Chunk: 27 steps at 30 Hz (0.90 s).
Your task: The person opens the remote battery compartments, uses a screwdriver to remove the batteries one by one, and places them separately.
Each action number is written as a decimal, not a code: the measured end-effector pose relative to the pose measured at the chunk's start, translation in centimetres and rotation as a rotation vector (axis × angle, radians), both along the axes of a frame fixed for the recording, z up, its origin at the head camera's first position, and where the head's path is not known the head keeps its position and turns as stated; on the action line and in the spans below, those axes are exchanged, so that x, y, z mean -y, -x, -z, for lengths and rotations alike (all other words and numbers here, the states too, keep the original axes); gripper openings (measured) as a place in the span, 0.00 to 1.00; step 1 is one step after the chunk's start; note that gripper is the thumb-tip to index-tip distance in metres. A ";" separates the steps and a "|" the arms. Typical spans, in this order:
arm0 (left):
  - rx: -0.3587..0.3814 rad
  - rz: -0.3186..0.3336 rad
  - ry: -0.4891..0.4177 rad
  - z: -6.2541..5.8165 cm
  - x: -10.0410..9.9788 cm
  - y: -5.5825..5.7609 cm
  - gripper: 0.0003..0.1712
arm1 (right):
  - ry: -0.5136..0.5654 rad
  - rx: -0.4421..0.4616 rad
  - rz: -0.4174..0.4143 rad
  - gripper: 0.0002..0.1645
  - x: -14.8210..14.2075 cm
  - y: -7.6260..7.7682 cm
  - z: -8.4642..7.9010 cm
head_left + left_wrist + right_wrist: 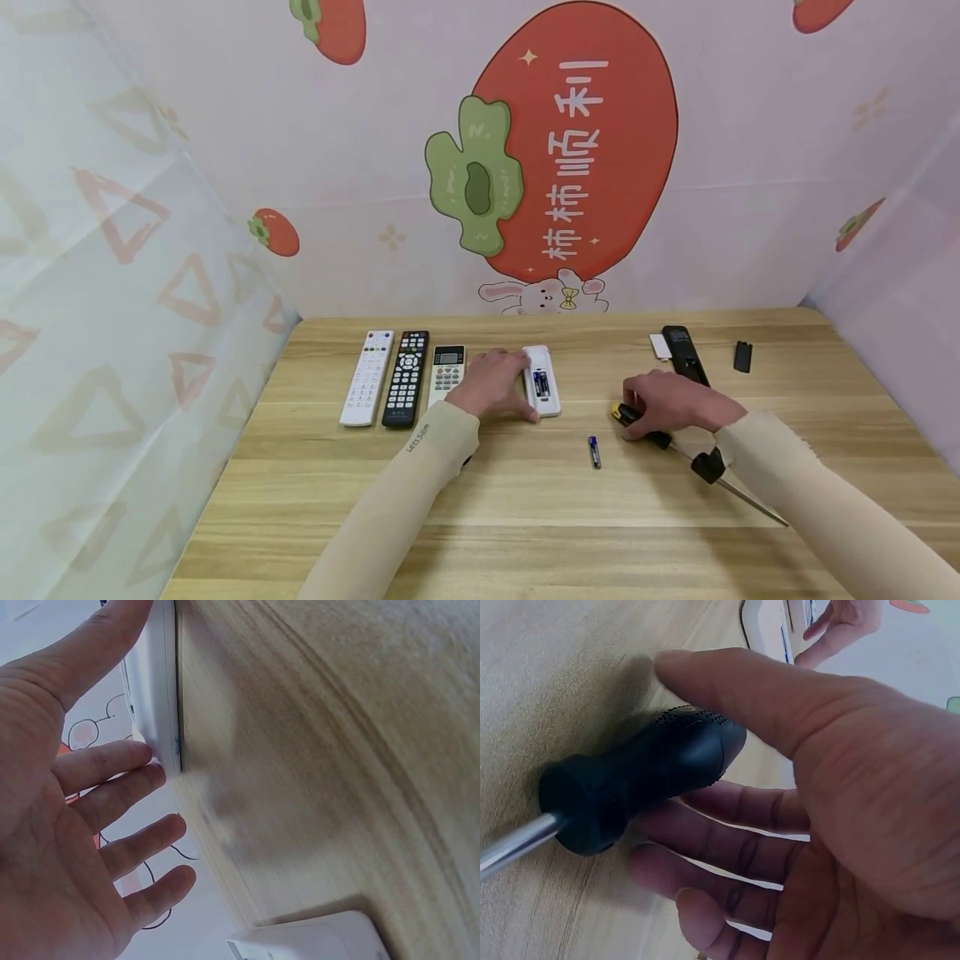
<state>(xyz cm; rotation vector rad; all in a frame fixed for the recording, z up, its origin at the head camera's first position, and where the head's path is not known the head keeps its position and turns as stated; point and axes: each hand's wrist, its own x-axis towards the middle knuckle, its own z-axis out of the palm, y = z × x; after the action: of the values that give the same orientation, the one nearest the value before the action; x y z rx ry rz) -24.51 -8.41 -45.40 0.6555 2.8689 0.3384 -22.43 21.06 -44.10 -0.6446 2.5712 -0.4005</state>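
In the head view, my left hand (491, 383) spans a white remote control (552, 398) lying back up, the thumb at its near end and fingertips near its far end. Batteries (542, 385) show in its uncovered compartment. The left wrist view shows the index and middle fingertips against the remote's white casing (154, 682). Around the black and yellow handle of a screwdriver (660, 765) is my right hand (663, 402), its thumb straight and apart from the handle, fingers loosely bent beside it. A loose battery (594, 452) lies between the two hands.
Left of my left hand are a white remote (367, 379), a black remote (406, 379) and a remote with a small screen (448, 367). Beyond my right hand lie another black remote (682, 350), a white cover (660, 347) and a black cover (742, 357). A printed cloth wall (390, 275) bounds the table.
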 end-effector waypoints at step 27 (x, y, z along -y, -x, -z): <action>0.054 0.088 0.079 -0.3 -0.2 0.4 0.56 | -0.068 0.015 -0.027 0.20 0.1 -0.3 -0.3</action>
<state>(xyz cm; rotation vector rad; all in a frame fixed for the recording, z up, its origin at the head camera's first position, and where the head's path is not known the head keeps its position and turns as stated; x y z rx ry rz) -24.86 -8.16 -45.09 0.7440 2.7760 0.2247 -22.11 21.00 -43.78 -0.6495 2.5473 -0.3069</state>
